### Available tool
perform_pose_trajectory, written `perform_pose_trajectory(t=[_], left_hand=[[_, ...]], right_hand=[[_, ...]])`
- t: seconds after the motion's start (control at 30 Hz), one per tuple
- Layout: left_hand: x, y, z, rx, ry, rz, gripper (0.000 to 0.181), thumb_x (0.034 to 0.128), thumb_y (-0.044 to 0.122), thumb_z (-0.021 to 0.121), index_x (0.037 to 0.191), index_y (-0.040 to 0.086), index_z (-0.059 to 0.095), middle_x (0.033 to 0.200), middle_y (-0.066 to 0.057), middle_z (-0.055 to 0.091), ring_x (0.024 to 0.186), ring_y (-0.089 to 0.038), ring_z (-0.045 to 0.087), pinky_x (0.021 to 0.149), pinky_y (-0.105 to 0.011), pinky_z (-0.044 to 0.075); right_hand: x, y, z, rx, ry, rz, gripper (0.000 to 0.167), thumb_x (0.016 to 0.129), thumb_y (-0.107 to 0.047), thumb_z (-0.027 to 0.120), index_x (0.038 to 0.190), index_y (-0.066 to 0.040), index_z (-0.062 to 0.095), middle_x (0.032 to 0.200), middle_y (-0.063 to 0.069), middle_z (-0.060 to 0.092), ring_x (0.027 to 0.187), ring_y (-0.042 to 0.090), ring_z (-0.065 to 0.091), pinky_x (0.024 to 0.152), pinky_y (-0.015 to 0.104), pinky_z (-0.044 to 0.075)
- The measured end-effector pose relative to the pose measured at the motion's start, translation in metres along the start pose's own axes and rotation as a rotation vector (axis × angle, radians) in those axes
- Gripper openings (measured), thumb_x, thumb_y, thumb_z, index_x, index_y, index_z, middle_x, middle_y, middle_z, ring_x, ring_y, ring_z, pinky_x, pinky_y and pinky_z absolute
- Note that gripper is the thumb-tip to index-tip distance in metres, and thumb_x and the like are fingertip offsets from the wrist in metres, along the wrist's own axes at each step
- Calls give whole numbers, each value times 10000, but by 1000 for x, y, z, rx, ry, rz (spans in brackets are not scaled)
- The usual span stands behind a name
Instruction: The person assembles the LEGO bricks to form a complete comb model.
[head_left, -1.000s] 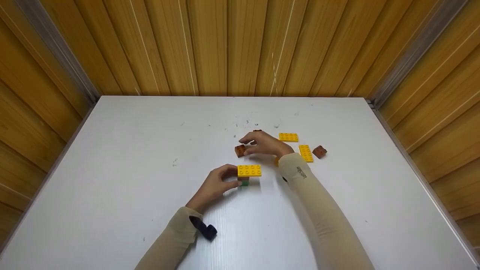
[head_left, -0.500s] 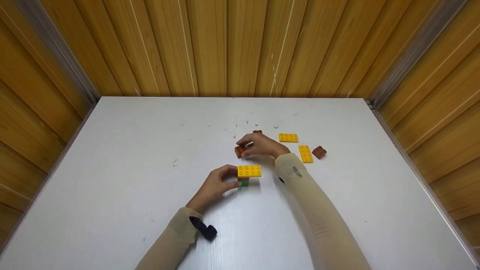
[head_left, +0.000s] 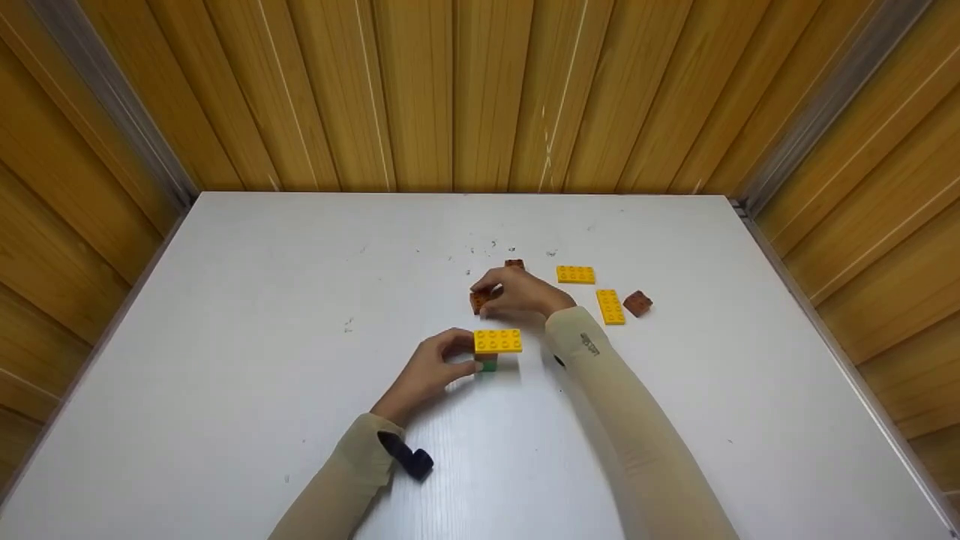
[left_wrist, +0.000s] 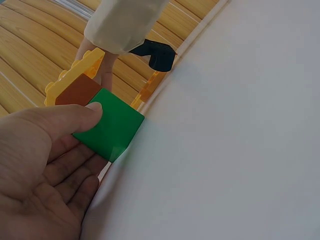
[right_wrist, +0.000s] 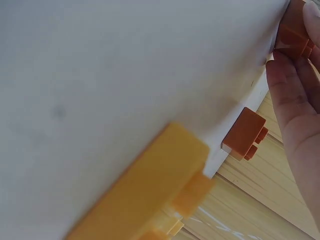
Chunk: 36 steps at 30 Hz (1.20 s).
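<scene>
My left hand [head_left: 431, 367] grips a small stack of toy building bricks. Its yellow eight-stud brick [head_left: 498, 340] lies on top and overhangs to the right, above a brown brick [left_wrist: 79, 91] and a green brick [left_wrist: 112, 125] at the bottom. In the left wrist view my thumb presses on the green brick's side. Farther back, my right hand [head_left: 521, 291] pinches a brown brick [head_left: 478, 303] on the table between thumb and fingers. The right wrist view shows that brown brick [right_wrist: 292, 32] at the upper right corner, partly covered by the thumb.
Another brown brick [head_left: 514, 264] stands just behind my right hand. To the right lie two yellow bricks [head_left: 575, 274] and a tilted brown brick [head_left: 638, 303]. The white table [head_left: 262, 300] ends at wood-patterned walls [head_left: 420, 97] behind and on both sides.
My right hand has moved slightly left and its fingers have closed in on the brown brick. The left hand and the stack have stayed put.
</scene>
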<state>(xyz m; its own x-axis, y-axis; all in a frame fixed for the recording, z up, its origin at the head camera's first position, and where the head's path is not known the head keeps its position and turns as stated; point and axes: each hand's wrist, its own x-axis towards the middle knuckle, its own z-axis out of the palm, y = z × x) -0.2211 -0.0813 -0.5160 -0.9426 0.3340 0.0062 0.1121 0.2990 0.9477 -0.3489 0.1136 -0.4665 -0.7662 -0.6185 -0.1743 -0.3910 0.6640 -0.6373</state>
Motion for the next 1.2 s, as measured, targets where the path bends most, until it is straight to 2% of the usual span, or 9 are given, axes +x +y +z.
perform_pose_trajectory(t=[0.23, 0.47, 0.93, 1.2], left_hand=[[-1, 2, 0, -11, 11, -11, 375, 848, 172, 732, 1202, 136, 615, 1207, -30, 655, 1168, -194, 588, 1061, -414, 424], [-2, 1, 1, -30, 17, 8, 396, 853, 145, 722, 1227, 94, 599, 1227, -86, 643, 1175, -247, 581, 1062, -458, 413], [-1, 2, 0, 21, 11, -39, 389, 844, 215, 738, 1210, 171, 612, 1214, 0, 645, 1173, -180, 577, 1062, -407, 421], [-1, 3, 0, 28, 8, -62, 394, 847, 220, 735, 1216, 177, 606, 1224, 8, 639, 1184, -177, 569, 1071, -411, 414]], right_hand=[[1, 0, 0, -19, -6, -21, 385, 836, -260, 740, 1207, -179, 669, 1155, -50, 662, 1088, 127, 571, 1034, 343, 446], [1, 0, 0, -14, -9, -46, 355, 841, -230, 736, 1182, -151, 680, 1099, -39, 678, 1049, 133, 583, 1011, 328, 464], [-2, 1, -3, -17, 7, -52, 354, 853, -242, 726, 1187, -138, 673, 1142, -4, 645, 1078, 156, 564, 1012, 346, 456], [0, 2, -7, -34, 14, -119, 186, 857, -209, 720, 1027, -135, 731, 1042, 28, 645, 976, 161, 535, 939, 322, 461]])
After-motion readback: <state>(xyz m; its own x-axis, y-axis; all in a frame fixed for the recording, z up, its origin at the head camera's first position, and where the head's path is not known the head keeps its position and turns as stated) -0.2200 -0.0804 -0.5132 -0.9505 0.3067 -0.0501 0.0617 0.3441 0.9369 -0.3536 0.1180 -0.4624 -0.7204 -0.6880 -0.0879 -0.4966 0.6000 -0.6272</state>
